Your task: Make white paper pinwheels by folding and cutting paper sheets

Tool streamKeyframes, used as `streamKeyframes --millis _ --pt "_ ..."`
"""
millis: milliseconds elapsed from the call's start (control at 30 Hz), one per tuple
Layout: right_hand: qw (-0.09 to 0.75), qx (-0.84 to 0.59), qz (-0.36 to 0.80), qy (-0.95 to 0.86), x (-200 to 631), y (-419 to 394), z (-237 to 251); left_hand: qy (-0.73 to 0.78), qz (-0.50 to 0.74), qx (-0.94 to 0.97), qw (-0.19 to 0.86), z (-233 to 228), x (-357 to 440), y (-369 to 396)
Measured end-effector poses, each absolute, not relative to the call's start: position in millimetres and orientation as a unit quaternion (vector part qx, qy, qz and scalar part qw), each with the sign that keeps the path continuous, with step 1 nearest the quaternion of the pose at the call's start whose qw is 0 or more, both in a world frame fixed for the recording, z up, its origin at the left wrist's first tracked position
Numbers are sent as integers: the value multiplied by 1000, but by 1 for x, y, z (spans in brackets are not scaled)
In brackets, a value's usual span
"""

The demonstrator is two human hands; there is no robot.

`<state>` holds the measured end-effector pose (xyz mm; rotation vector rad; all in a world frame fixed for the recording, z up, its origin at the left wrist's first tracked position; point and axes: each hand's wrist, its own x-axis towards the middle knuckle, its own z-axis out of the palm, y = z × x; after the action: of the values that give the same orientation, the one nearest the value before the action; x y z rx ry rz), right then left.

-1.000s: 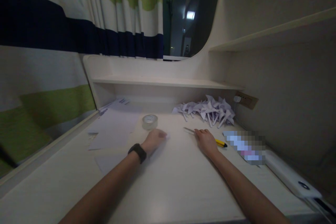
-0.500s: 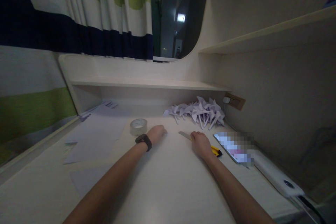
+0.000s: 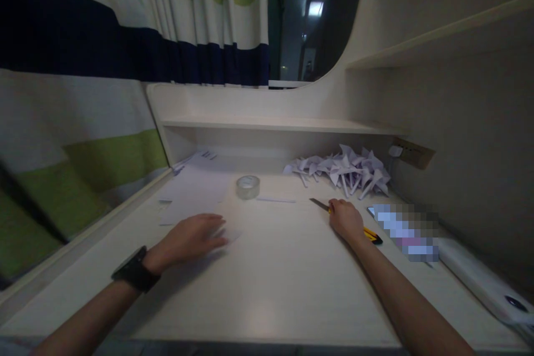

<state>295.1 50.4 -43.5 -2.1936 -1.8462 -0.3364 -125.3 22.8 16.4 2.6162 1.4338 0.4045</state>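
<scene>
My right hand (image 3: 346, 219) is closed around a yellow and black utility knife (image 3: 372, 235), its blade pointing left above the desk. My left hand (image 3: 192, 239), with a dark watch on the wrist, is over the left middle of the desk. Its fingers are apart and slightly blurred; a faint pale paper edge (image 3: 235, 237) shows just beyond the thumb, and I cannot tell whether they touch. Between the hands, farther back, lies a thin white paper stick (image 3: 276, 199). A roll of clear tape (image 3: 247, 187) rests at its left end.
White paper sheets (image 3: 196, 183) lie at the back left. A pile of paper pinwheels (image 3: 346, 169) sits at the back right. A lit phone (image 3: 396, 228) and a white power strip (image 3: 479, 272) lie along the right wall, below a socket (image 3: 413, 154). A shelf (image 3: 271, 124) spans the back.
My left hand has moved left and toward me, uncovering the paper stick. The small sheet at the near left is no longer visible there. The view has shifted left; my right hand keeps the knife.
</scene>
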Motion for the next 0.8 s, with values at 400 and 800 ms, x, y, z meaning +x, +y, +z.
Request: streamKeyframes --millis 400,800 --pt "134 -730 -146 -654 286 41 -40 516 104 850 -29 -23 -141 -28" --pt "152 -712 -154 -668 285 41 -41 574 56 816 46 -12 -121 6"
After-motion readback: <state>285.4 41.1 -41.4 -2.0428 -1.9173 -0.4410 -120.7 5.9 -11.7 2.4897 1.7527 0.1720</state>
